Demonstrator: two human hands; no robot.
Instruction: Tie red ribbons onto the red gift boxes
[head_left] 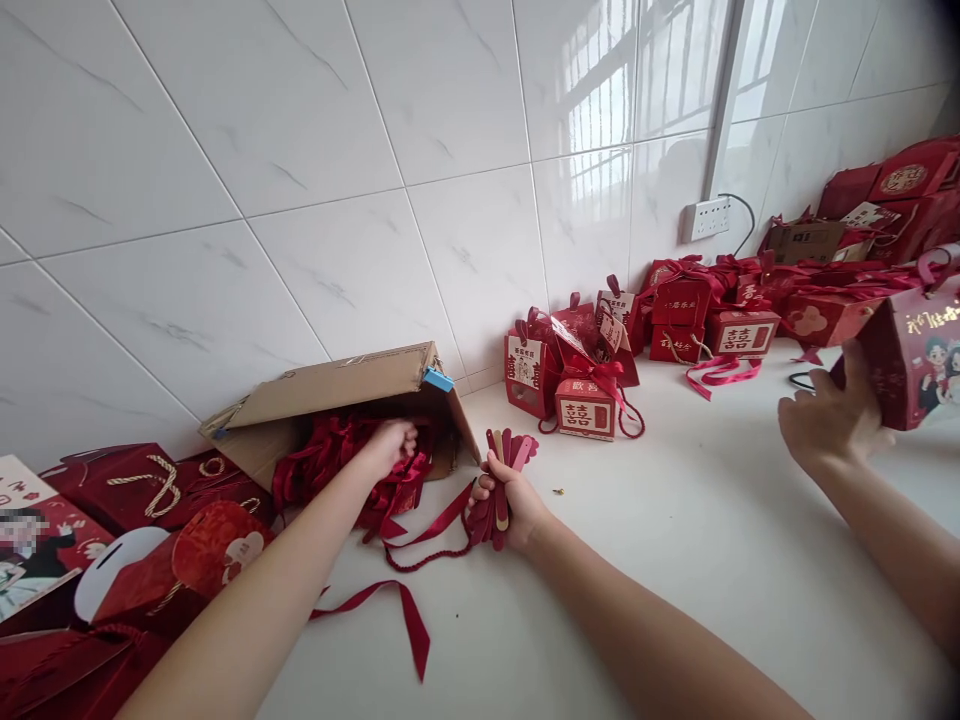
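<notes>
My left hand (394,447) reaches into the mouth of a cardboard box (352,372) lying on its side. Its fingers are curled closed over a heap of dark red satin ribbons (322,460); what they grip, if anything, is hidden. Just outside the box, my right hand (514,505) is closed round a fanned bundle of flat, round-ended strips (501,510) in dark red, pink and gold. A twisted red cord (427,562) and a ribbon trail beside that hand. Another loose red ribbon (409,610) lies on the white surface between my forearms.
At right, another person's hand (840,415) holds a red gift box (922,350). Small red gift boxes (589,410) line the tiled wall, below a power socket (705,220). More red boxes (142,490) crowd the left. A tiny gold piece (559,491) lies near my right hand.
</notes>
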